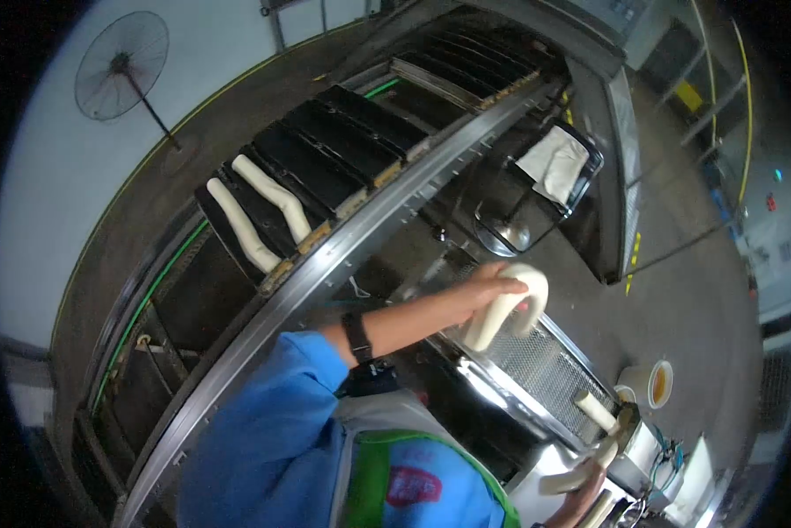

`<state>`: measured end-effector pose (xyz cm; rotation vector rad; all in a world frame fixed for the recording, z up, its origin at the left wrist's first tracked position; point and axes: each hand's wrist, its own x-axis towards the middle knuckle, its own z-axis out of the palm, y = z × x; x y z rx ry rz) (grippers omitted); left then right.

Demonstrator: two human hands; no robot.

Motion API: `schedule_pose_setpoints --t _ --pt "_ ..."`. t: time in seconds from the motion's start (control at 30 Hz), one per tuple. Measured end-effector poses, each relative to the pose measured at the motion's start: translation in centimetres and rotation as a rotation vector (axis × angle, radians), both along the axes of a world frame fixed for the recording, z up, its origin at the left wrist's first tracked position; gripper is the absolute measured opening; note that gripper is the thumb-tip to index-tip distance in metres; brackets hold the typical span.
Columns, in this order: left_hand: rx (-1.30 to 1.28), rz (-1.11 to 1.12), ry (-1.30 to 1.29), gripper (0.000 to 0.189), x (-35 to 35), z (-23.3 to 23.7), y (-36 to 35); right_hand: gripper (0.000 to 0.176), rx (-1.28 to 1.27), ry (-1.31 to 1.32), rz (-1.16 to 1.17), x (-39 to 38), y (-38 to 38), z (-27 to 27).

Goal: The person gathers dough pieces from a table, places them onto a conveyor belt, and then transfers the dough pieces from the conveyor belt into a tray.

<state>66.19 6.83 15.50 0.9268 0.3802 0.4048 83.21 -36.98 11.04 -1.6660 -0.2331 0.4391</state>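
Observation:
My left hand (486, 292), wearing a dark wristband, is closed round a thick white dough roll (499, 319). The roll bends over in a hook above the mesh conveyor (536, 365). Low on the right, my right hand (582, 500) is partly cut off by the frame edge; its fingers curl round another pale dough roll (564, 483). One short dough piece (596, 411) rests at the conveyor's machine end, and a further pale piece (598, 510) lies beside my right hand.
Two long dough rolls (237, 224) lie on black trays (325, 154) along a curved metal rail (395, 198). A stool with a white cloth (555, 165), a white bucket (660, 385) and a standing fan (121, 63) are farther off. Machine parts (646, 453) stand at the lower right.

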Motion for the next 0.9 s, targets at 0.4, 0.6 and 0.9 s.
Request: schedule_pose_setpoints --t 0.4,0.6,0.9 --pt "-0.028 0.968 0.036 0.038 -24.2 1.2 12.9 0.063 0.094 -0.031 1.231 -14.9 46.3 13.2" --pt "-0.23 1.053 0.372 0.048 -28.1 -9.6 18.5 0.059 0.327 -0.187 1.325 -22.5 55.5 10.8" --pt "0.098 1.178 0.982 0.074 -29.8 -12.4 19.5 0.051 -0.373 -1.028 0.912 0.1 40.8 -6.7"
